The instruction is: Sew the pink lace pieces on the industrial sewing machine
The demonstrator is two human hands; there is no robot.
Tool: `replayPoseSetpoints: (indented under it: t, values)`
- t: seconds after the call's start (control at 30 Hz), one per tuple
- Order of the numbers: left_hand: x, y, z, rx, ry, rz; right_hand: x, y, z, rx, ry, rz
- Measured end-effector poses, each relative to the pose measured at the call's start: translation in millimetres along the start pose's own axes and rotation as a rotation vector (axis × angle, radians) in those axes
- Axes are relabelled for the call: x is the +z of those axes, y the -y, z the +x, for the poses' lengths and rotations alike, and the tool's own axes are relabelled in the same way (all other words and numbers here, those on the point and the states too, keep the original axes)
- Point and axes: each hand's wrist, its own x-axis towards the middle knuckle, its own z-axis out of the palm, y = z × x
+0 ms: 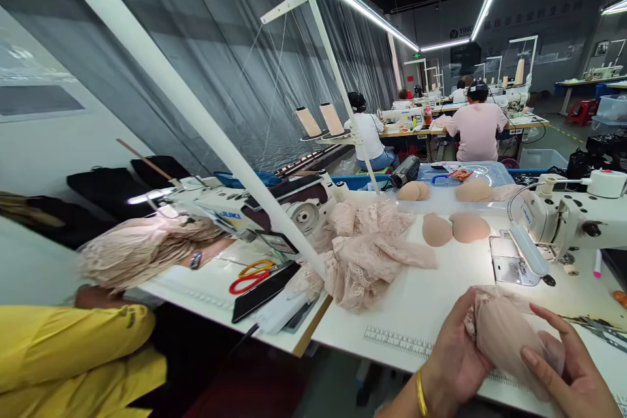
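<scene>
Near the front edge of the white table, a beige mesh-and-lace bra cup (507, 333) is held between both hands. My left hand (453, 353), with a gold bangle at the wrist, grips its left side, thumb on top by the lace edge. On the other side, my right hand (571, 372) presses its thumb against the mesh; the index finger is stretched out. The undersides of the fingers are partly hidden. Beyond them stands a white sewing machine (582, 215) with its lamp lit. Two smooth beige cups (470, 227) lie to the left of its metal plate (514, 268).
A heap of beige lace pieces (372, 255) covers the table's left side. Metal snips (607, 334) lie at the right. A slanting white post (196, 104) crosses the left. Red-and-yellow scissors (251, 276) lie on the neighbouring table, beside a co-worker's yellow sleeve (73, 353).
</scene>
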Motion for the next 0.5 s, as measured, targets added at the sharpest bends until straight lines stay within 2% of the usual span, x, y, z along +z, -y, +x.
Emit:
replayPoseSetpoints:
  t: [0.13,0.33,0.5]
  values:
    - [14,3,-5,0.210,-0.055,0.087,-2,-5,-2,0.037,-0.011,0.005]
    - [18,0,-8,0.203,0.012,0.099,1,8,1,0.065,0.027,0.264]
    - [16,-2,-5,0.189,-0.003,0.100,3,9,1,0.073,0.005,0.257]
